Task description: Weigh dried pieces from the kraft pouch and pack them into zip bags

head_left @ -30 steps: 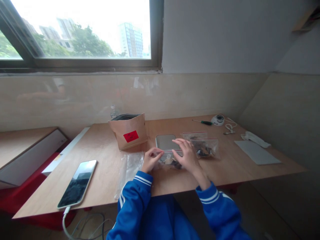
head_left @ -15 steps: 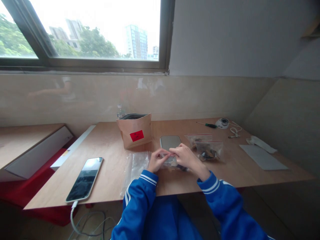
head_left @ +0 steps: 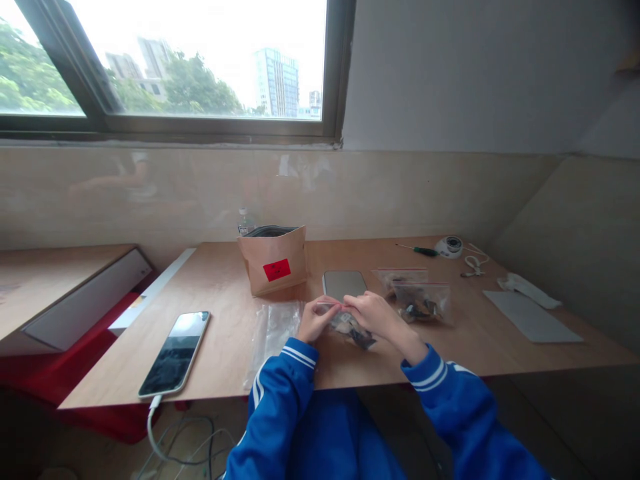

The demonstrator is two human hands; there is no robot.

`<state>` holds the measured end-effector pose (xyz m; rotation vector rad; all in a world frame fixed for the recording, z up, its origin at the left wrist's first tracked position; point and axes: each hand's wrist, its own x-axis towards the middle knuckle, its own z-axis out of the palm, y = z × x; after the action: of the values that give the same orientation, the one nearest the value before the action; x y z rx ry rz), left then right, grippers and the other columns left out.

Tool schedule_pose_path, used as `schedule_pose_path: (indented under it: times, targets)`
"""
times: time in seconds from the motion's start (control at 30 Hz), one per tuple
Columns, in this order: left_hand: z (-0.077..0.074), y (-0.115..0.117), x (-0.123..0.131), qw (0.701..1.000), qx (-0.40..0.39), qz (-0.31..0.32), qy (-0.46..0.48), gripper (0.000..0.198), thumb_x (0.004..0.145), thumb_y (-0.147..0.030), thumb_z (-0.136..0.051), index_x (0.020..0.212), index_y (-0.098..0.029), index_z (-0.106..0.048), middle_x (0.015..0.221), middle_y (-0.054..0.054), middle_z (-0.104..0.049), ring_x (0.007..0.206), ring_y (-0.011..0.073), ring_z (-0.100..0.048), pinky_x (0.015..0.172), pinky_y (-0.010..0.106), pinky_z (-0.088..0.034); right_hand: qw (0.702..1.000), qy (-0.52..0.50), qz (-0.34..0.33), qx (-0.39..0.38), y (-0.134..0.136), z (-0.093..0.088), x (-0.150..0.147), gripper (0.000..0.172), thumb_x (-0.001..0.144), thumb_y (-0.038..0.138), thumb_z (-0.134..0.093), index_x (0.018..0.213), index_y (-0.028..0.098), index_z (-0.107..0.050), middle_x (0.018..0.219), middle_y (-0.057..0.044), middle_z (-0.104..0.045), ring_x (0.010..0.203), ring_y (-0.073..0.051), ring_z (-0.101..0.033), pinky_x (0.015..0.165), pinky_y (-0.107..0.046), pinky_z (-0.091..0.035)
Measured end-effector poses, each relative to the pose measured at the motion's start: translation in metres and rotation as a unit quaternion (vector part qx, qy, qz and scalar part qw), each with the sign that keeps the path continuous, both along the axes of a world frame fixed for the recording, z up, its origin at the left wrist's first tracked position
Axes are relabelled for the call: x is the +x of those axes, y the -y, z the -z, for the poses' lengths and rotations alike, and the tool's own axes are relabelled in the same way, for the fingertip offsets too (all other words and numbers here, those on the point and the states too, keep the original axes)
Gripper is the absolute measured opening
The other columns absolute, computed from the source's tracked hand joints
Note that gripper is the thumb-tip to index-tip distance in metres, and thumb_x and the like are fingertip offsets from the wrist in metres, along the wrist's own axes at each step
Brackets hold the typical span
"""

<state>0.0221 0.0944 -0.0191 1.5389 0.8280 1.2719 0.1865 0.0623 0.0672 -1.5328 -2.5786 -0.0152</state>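
Both hands pinch the red-striped top edge of a clear zip bag [head_left: 354, 331] with dark and pale pieces inside. My left hand [head_left: 315, 320] grips its left part, and my right hand [head_left: 373, 313] has thumb and fingers closed on the edge close beside it. The bag hangs low over the table, partly hidden by my right hand. Just behind the hands lies a flat grey scale [head_left: 345, 283]. Two more filled zip bags rest to the right, the nearer bag [head_left: 424, 305] overlapping the farther bag [head_left: 400, 275]. Flat clear bags [head_left: 275, 330] lie beside my left sleeve.
A brown paper pouch [head_left: 273, 260] with a red label stands behind, a bottle [head_left: 244, 221] after it. A phone [head_left: 176, 353] with a cable lies left. Back right are a screwdriver [head_left: 425, 251], a dome camera [head_left: 450, 247] and white paper [head_left: 533, 317].
My right hand has shifted slightly along the bag's edge, and more of the bag's contents now shows beneath it. The whole view has moved a little.
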Motion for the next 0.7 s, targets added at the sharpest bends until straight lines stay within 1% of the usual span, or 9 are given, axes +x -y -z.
schedule_pose_path:
  times: [0.07, 0.1, 0.2, 0.33, 0.4, 0.47, 0.57, 0.63, 0.7]
  targets:
    - [0.000, 0.000, -0.001, 0.999, -0.023, -0.011, 0.019, 0.028, 0.074, -0.042, -0.068, 0.078, -0.014, -0.071, 0.078, 0.006, -0.069, 0.074, 0.0174, -0.063, 0.068, 0.026, -0.048, 1.000, -0.018, 0.011, -0.010, 0.001, -0.001, 0.005, 0.028, 0.095, 0.034, -0.042, 0.081, 0.019, -0.060, 0.072, -0.005, -0.068, 0.064, -0.016, -0.061, 0.058, -0.024, -0.030]
    - [0.000, -0.001, -0.001, 0.998, -0.041, -0.017, 0.032, 0.029, 0.073, -0.042, -0.070, 0.077, -0.014, -0.071, 0.076, 0.005, -0.069, 0.071, 0.0172, -0.063, 0.066, 0.026, -0.048, 0.999, -0.028, 0.014, -0.017, 0.001, -0.001, 0.008, 0.031, 0.096, 0.037, -0.040, 0.079, 0.019, -0.060, 0.072, -0.005, -0.068, 0.063, -0.015, -0.061, 0.056, -0.024, -0.029]
    - [-0.002, -0.001, 0.000, 0.994, -0.086, -0.028, 0.060, 0.029, 0.068, -0.042, -0.073, 0.074, -0.013, -0.070, 0.069, 0.004, -0.068, 0.066, 0.0165, -0.062, 0.062, 0.026, -0.048, 0.999, -0.041, 0.011, -0.027, 0.002, -0.001, 0.018, 0.033, 0.096, 0.033, -0.040, 0.075, 0.019, -0.061, 0.069, -0.004, -0.068, 0.059, -0.014, -0.060, 0.053, -0.024, -0.027]
    - [-0.002, -0.001, 0.000, 0.997, -0.064, -0.021, 0.032, 0.026, 0.067, -0.039, -0.074, 0.071, -0.013, -0.070, 0.072, 0.005, -0.069, 0.069, 0.0165, -0.063, 0.065, 0.025, -0.047, 0.999, -0.027, 0.011, -0.023, 0.003, 0.000, 0.020, 0.030, 0.093, 0.024, -0.043, 0.070, 0.019, -0.062, 0.064, -0.005, -0.067, 0.056, -0.015, -0.058, 0.052, -0.026, -0.025]
    - [-0.001, -0.001, 0.000, 0.997, -0.064, -0.020, 0.031, 0.027, 0.067, -0.040, -0.074, 0.071, -0.013, -0.071, 0.070, 0.004, -0.068, 0.067, 0.0161, -0.062, 0.063, 0.025, -0.047, 0.998, -0.042, 0.014, -0.033, 0.005, 0.000, 0.019, 0.032, 0.093, 0.025, -0.041, 0.071, 0.019, -0.063, 0.066, -0.005, -0.067, 0.057, -0.015, -0.058, 0.052, -0.025, -0.026]
    - [0.001, -0.002, 0.000, 0.995, -0.082, -0.027, 0.051, 0.029, 0.066, -0.042, -0.075, 0.072, -0.014, -0.071, 0.068, 0.004, -0.068, 0.063, 0.0156, -0.061, 0.059, 0.025, -0.046, 0.995, -0.079, 0.017, -0.058, 0.008, -0.002, 0.020, 0.032, 0.094, 0.029, -0.039, 0.077, 0.019, -0.064, 0.072, -0.005, -0.069, 0.060, -0.015, -0.060, 0.053, -0.024, -0.028]
    - [0.002, -0.002, 0.001, 0.993, -0.093, -0.022, 0.070, 0.032, 0.065, -0.044, -0.075, 0.073, -0.013, -0.073, 0.068, 0.005, -0.068, 0.063, 0.0165, -0.062, 0.060, 0.026, -0.047, 0.984, -0.137, 0.020, -0.113, 0.013, -0.009, 0.031, 0.031, 0.093, 0.030, -0.038, 0.085, 0.019, -0.066, 0.077, -0.005, -0.070, 0.065, -0.015, -0.061, 0.056, -0.023, -0.033]
    - [0.001, -0.001, 0.002, 0.994, -0.089, -0.003, 0.061, 0.033, 0.067, -0.045, -0.073, 0.076, -0.013, -0.073, 0.069, 0.006, -0.069, 0.063, 0.0167, -0.062, 0.059, 0.026, -0.048, 0.979, -0.153, 0.016, -0.138, 0.017, -0.016, 0.044, 0.033, 0.092, 0.031, -0.038, 0.081, 0.018, -0.066, 0.072, -0.004, -0.068, 0.062, -0.015, -0.059, 0.055, -0.023, -0.034]
    - [-0.001, 0.000, 0.002, 0.995, -0.090, 0.021, 0.044, 0.035, 0.070, -0.046, -0.071, 0.079, -0.013, -0.074, 0.066, 0.006, -0.068, 0.059, 0.0151, -0.059, 0.054, 0.025, -0.046, 0.976, -0.156, 0.015, -0.151, 0.020, -0.024, 0.061, 0.034, 0.091, 0.032, -0.039, 0.078, 0.017, -0.067, 0.068, -0.004, -0.067, 0.060, -0.015, -0.058, 0.056, -0.023, -0.035]
